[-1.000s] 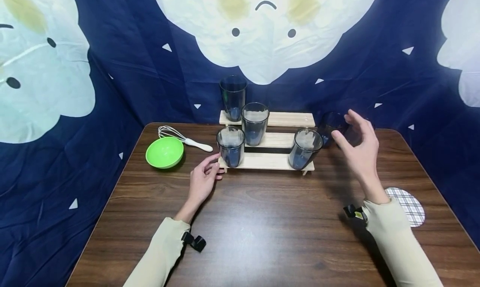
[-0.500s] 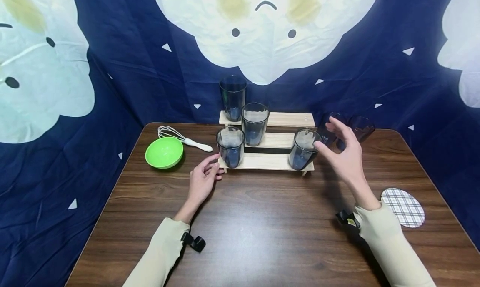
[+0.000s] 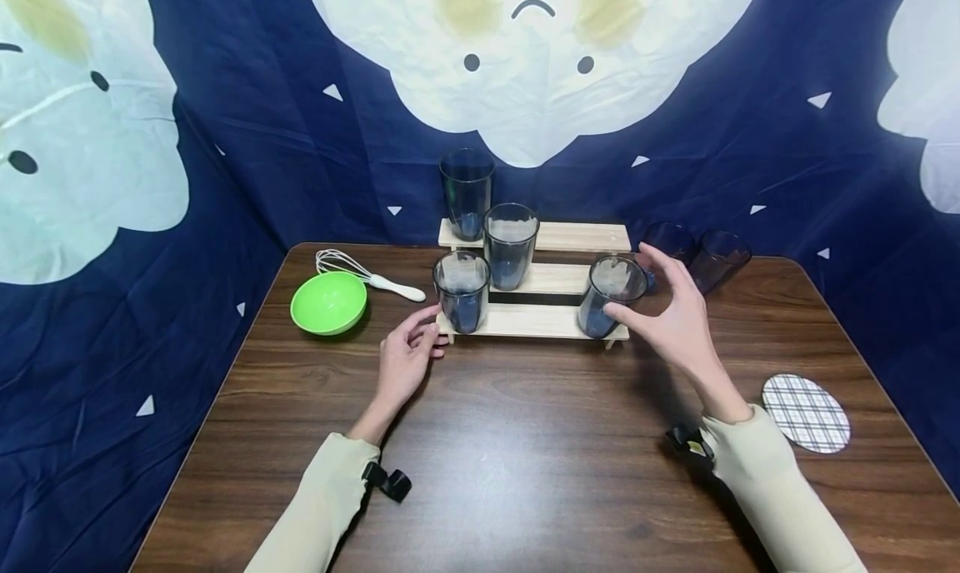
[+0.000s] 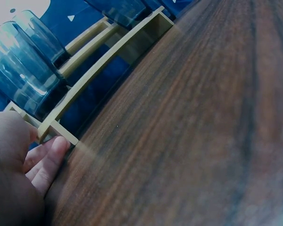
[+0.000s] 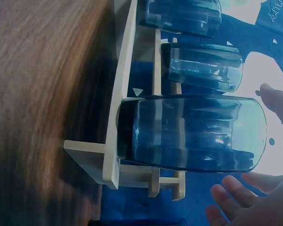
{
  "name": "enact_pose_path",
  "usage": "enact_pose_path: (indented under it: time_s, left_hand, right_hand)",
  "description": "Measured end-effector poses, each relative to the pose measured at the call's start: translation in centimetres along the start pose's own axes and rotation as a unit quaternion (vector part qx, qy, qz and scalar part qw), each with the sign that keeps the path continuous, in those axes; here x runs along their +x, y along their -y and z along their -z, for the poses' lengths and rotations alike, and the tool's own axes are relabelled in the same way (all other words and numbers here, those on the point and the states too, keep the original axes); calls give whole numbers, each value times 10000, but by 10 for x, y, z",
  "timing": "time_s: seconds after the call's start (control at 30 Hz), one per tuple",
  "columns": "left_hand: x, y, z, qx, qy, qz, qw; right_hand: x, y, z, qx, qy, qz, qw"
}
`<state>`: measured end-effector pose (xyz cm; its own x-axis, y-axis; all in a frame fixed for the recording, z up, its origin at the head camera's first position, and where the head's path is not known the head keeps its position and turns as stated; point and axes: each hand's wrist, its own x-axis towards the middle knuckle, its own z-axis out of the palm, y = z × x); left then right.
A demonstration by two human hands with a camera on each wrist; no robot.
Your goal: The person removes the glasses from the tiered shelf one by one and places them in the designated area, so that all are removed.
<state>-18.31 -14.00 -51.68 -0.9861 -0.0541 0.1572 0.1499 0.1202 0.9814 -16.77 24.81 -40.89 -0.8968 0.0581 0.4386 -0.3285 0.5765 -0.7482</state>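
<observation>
At centre right of the head view, the right hand (image 3: 671, 319) is spreading wide around the glass on the right end of the lowest step (image 3: 609, 296). Its thumb is reaching toward the glass's near side and its fingers are arching over the far side. In the right wrist view the fingertips (image 5: 236, 197) are standing just clear of the glass (image 5: 191, 133), so the hand is gripping nothing; the glass is standing upright on the bottom step of the wooden stepped rack (image 3: 543, 323).

The left hand (image 3: 405, 361) is lying on the table (image 3: 525, 456) left of centre. Its fingers are relaxed and nearly straight, and they are resting against the rack's lower left corner. The left wrist view is showing those fingers (image 4: 49, 160) touching the rack's foot (image 4: 61, 134), holding nothing.

A second glass (image 3: 461, 290) is standing on the left end of the lowest step, just above the left hand. A third (image 3: 510, 246) is sitting on the middle step and a fourth (image 3: 466, 192) on the top step, toward the upper centre of the frame.

Behind the right hand, two more dark glasses (image 3: 693, 252) are lying or leaning at the table's back edge; which one cannot tell. A green bowl (image 3: 328, 303) and a whisk (image 3: 367, 275) are sitting at middle left, and a plaid coaster (image 3: 806, 412) is lying at lower right.
</observation>
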Motion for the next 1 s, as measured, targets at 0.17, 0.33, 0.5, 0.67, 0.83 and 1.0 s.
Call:
enact_pose_path:
  time_s: [0.17,0.33,0.5,0.67,0.83,1.0]
  left_hand:
    - [1,0,1,-43,21,6,10000]
    - [1,0,1,-73,28,0,10000]
    - [2,-1,1,-39,42,-9,10000]
    - [3,-1,0,-27,54,-33,10000]
    - [2,-1,0,-8,51,-45,10000]
    - [1,0,0,4,56,-34,10000]
  right_hand:
    - [-1,-3,-4,-37,108,-32,9999]
    - [-1,-5,-9,23,198,-59,9998]
    - [-2,-6,-13,235,248,-74,9994]
    - [-1,-5,-16,264,160,66,9995]
    - [-1,-4,-17,169,80,75,9998]
    - [-1,-3,-17,148,-34,27,9999]
